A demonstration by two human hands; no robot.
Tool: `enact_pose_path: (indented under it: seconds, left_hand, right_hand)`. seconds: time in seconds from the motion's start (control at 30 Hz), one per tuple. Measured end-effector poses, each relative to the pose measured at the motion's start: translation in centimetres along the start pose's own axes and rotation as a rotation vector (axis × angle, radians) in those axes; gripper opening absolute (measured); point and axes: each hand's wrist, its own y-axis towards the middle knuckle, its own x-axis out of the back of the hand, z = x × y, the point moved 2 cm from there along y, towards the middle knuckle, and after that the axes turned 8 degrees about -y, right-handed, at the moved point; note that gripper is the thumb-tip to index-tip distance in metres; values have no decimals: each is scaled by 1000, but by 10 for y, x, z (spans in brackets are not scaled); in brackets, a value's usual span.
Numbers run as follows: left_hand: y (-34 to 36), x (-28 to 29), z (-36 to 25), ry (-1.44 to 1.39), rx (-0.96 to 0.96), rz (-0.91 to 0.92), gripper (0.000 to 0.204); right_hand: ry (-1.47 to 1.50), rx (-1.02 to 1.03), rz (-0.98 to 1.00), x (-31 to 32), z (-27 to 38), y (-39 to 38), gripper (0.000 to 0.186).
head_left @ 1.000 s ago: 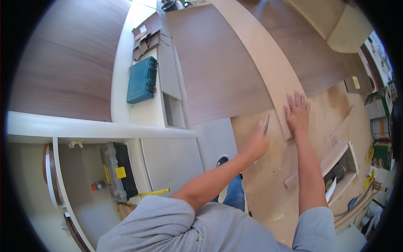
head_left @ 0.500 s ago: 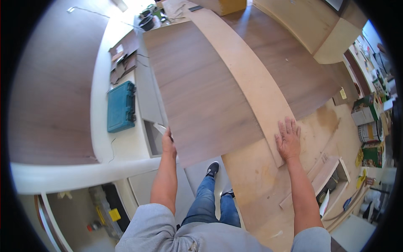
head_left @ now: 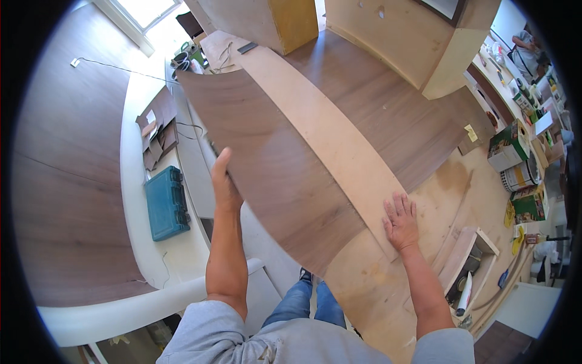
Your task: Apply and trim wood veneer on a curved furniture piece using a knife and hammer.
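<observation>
A brown wood-grain sheet (head_left: 267, 158) bends upward along its left side, with its near corner hanging over the bench edge. My left hand (head_left: 225, 185) is closed on that left edge, thumb up; its other fingers are mostly hidden. A dark bit shows just beyond the hand, too small to name. A long, pale wooden strip (head_left: 327, 121) lies along the sheet's right side. On the strip's near end my right hand (head_left: 401, 227) rests flat, fingers spread.
Another wood-grain sheet (head_left: 382, 109) lies right of the strip on the stained bench top (head_left: 364, 291). A teal tool case (head_left: 167, 203) and dark offcuts (head_left: 159, 130) sit on the left ledge. An open wooden box (head_left: 470, 267) holds tools; cartons and a bucket (head_left: 520, 176) stand at right.
My left hand has moved up and away along the sheet, raising and curving its left side. A pale blade-like thing at that hand no longer shows. My right hand stays on the strip.
</observation>
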Motion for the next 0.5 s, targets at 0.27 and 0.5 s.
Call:
enact_pose_path:
  seconds: [0.27,0.5]
  left_hand:
    - [55,-147,48,604,-30,-230,32]
    - [99,-266,119,1121,-64,-116,35]
  right_hand:
    - [35,-14,0,6,-5,-1,53]
    - [-15,-138,148,14,-3,2,53]
